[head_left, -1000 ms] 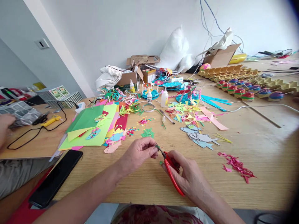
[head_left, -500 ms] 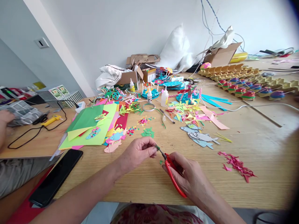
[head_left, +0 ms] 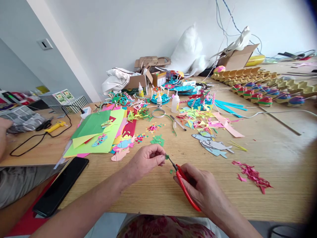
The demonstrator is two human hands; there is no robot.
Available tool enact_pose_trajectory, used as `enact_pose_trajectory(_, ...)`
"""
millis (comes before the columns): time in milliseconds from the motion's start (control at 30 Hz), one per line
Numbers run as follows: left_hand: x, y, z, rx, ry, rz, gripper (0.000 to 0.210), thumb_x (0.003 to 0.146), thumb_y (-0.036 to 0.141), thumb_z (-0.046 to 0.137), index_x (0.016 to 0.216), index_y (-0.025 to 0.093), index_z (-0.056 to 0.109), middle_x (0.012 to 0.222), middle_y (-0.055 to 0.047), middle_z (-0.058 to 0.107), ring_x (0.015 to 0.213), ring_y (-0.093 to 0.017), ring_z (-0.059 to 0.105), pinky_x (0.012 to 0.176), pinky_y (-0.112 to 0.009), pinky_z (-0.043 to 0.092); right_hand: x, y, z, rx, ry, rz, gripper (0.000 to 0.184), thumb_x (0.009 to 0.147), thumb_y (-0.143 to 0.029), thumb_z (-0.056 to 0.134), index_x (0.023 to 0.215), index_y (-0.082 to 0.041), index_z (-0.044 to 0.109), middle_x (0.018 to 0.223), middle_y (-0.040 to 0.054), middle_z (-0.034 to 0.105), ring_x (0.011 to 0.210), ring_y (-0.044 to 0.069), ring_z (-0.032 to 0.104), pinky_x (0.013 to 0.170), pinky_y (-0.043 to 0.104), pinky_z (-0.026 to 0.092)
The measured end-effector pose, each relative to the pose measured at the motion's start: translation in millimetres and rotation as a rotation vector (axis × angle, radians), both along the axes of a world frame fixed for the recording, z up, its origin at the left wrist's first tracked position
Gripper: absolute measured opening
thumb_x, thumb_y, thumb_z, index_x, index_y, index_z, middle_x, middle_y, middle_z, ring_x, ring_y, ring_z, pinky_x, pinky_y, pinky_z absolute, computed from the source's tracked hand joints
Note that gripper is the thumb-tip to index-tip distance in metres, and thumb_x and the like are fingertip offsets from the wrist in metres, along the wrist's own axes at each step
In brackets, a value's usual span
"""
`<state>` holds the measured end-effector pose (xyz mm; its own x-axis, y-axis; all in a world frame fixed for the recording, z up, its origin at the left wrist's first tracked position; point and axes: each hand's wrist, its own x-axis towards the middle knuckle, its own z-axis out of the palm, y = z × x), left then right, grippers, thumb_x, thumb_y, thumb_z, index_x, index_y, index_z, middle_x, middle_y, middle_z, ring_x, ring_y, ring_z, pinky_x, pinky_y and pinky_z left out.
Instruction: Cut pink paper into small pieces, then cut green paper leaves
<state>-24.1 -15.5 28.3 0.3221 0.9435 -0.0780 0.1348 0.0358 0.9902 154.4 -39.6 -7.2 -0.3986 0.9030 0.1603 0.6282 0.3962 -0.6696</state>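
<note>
My left hand point(head_left: 151, 159) pinches a small piece of green paper point(head_left: 167, 157) between thumb and fingers. Red-handled scissors point(head_left: 186, 189) are gripped in my right hand point(head_left: 198, 185), and their blade tips reach the green paper. Under the blades a tiny green scrap point(head_left: 171, 171) lies on the table. Just beyond my left hand is a pile of green paper cuttings point(head_left: 157, 140), with a heap of small coloured paper dots point(head_left: 153, 128) behind it. Grey and blue paper fish point(head_left: 213, 145) lie past my right hand, and red-pink shreds point(head_left: 255, 177) lie to its right.
Coloured paper sheets point(head_left: 92, 127) and a black phone point(head_left: 60, 186) lie on the left. Glue bottles point(head_left: 175, 103) stand farther back. Egg trays point(head_left: 237, 76) with painted pieces are at the right rear. Another person's hand point(head_left: 5, 124) shows at the left edge.
The view has shifted slightly. Both hands stay in nearly the same place; the green paper piece shows a little more at the scissor tips.
</note>
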Motion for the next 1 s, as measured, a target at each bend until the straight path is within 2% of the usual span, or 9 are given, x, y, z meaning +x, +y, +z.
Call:
enact_pose_trajectory(267, 3.0, -4.6, -2.1, -0.033, -0.059, 0.033, 0.015, 0.07, 0.027, 0.057, 0.076, 0.014, 0.053, 0.069, 0.001, 0.051, 0.065, -0.009, 0.049, 0.065, -0.023, 0.041, -0.4, -0.6, -2.1, -0.02, 0.048, -0.004, 0.027, 0.082, -0.035, 0.038, 0.06, -0.019, 0.043, 0.046, -0.0066, 0.035, 0.042, 0.008, 0.032, 0.041, 0.018, 0.025)
enact_pose_trajectory(533, 6.4, -5.9, -4.6, -0.023, -0.066, 0.057, 0.013, 0.071, 0.025, 0.054, 0.07, 0.012, 0.054, 0.065, 0.001, 0.05, 0.064, -0.009, 0.047, 0.064, -0.022, 0.039, -2.3, -1.1, -6.4, -0.017, 0.085, 0.0, 0.027, 0.082, -0.034, 0.04, 0.059, -0.019, 0.043, 0.047, -0.0068, 0.034, 0.042, 0.007, 0.031, 0.041, 0.018, 0.025)
enact_pose_trajectory(833, 2.0, -5.6, -3.6, -0.02, -0.06, 0.048, 0.013, 0.071, 0.026, 0.055, 0.067, 0.014, 0.052, 0.064, 0.002, 0.05, 0.064, -0.009, 0.047, 0.065, -0.022, 0.039, -1.6, -3.1, -1.7, -0.075, 0.056, 0.005, 0.03, 0.082, -0.037, 0.039, 0.058, -0.019, 0.041, 0.047, -0.0069, 0.033, 0.043, 0.007, 0.03, 0.041, 0.019, 0.024)
enact_pose_trajectory(1000, 1.0, -5.2, -3.2, -0.011, -0.054, 0.051, 0.011, 0.071, 0.025, 0.055, 0.068, 0.014, 0.052, 0.064, 0.002, 0.05, 0.064, -0.009, 0.048, 0.065, -0.022, 0.039, 1.1, -3.6, -4.0, -0.058, 0.043, 0.028, 0.029, 0.083, -0.036, 0.039, 0.06, -0.019, 0.044, 0.047, -0.0064, 0.036, 0.043, 0.007, 0.032, 0.042, 0.019, 0.025)
